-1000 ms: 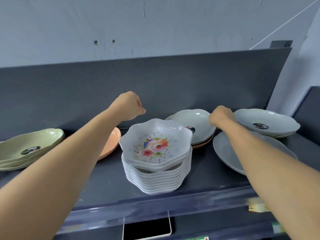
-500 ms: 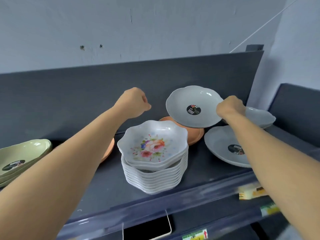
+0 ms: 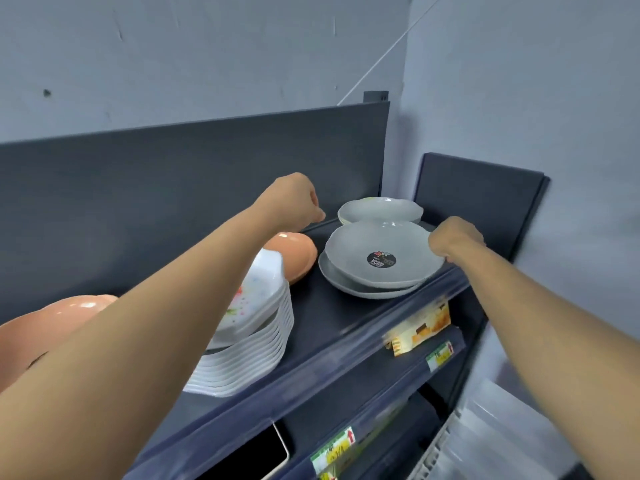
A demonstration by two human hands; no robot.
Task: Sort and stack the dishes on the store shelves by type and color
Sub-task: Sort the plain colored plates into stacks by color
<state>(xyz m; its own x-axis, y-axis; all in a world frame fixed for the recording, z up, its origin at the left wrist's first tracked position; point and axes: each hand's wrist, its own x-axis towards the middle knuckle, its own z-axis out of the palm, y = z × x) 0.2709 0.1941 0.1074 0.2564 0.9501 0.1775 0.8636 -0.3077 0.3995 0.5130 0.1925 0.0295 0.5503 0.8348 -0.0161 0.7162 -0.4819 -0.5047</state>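
Pinching the top dish (image 3: pixel 360 247) rim, right hand (image 3: pixel 455 241) is holding it nested in the lower dish (image 3: pixel 349 287); left hand (image 3: pixel 294 202) is hovering fisted, empty; black sticker (image 3: pixel 381 259) text unreadable.

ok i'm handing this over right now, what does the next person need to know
Right hand: grips the rim of the top grey plate, which lies on a second grey plate at the front right of the shelf.
Left hand: fisted, holds nothing, above the shelf's back.
Done: white floral bowls in one stack; grey pair stacked.
Left: release the plate; probably merge the back grey dishes with the pair; bring the orange dish behind the bowls and the far-left orange dish together.
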